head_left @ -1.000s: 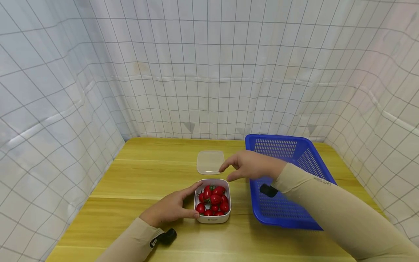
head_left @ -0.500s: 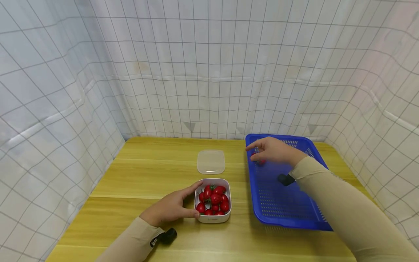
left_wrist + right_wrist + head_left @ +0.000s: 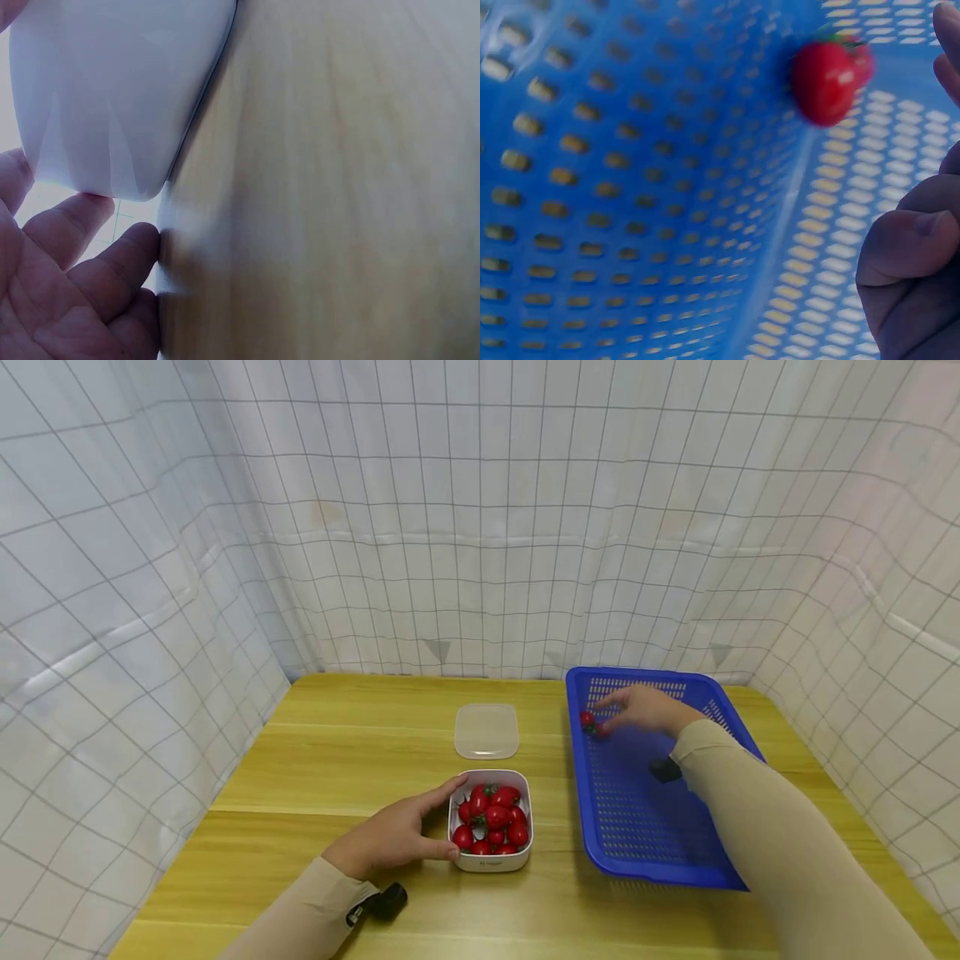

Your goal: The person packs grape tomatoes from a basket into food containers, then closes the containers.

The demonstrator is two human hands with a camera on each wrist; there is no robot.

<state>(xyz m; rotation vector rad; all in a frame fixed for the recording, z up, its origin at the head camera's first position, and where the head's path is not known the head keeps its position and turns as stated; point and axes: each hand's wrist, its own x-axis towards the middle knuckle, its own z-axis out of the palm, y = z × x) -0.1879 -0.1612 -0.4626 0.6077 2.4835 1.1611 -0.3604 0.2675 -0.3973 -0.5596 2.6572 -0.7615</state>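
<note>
A small white square container (image 3: pixel 490 862) full of red cherry tomatoes (image 3: pixel 497 817) stands on the wooden table. My left hand (image 3: pixel 397 839) grips its left side, thumb at the front corner and a finger at the back. In the left wrist view, fingertips touch the container's white wall (image 3: pixel 120 97). My right hand (image 3: pixel 647 708) is inside the blue basket (image 3: pixel 637 827), fingers reaching toward two loose cherry tomatoes (image 3: pixel 587 719) near its left wall. The right wrist view shows a gap between a cherry tomato (image 3: pixel 823 82) and the thumb (image 3: pixel 907 247), with nothing held.
Behind the container lies a flat translucent lid (image 3: pixel 486 732). The deep perforated basket takes up the right of the wooden table (image 3: pixel 337 777). A white grid-patterned curtain (image 3: pixel 480 568) closes off the back and sides.
My right hand has swung from above the table beside the container, rightward over the basket wall and down toward the loose tomatoes. My left hand has kept its place on the container.
</note>
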